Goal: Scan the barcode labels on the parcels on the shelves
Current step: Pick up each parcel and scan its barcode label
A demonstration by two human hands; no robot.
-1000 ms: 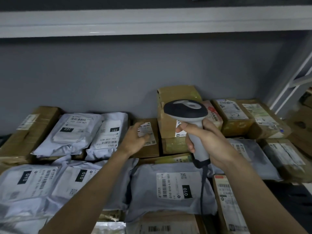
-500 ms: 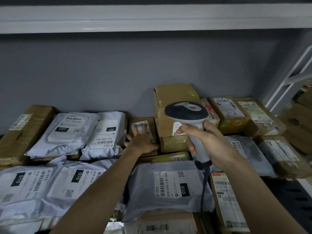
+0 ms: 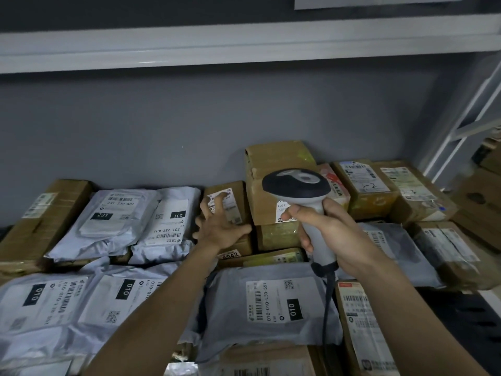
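Gripping the scanner [image 3: 298,185] tight in my right hand [image 3: 333,234], I rest my spread left hand [image 3: 217,229] on the small brown box [image 3: 230,202], whose label lies just left of the scanner's head, nearer my left hand.

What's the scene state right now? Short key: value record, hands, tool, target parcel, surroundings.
left hand: fingers spread over the small cardboard box, touching its white label
right hand: grips the barcode scanner by its handle, head pointing toward the back boxes
scanner cable: hangs down from the handle base
tall cardboard box: right of the small box, behind the scanner head
grey poly mailer: front centre, label reads 010
shelf wall: grey, behind parcels
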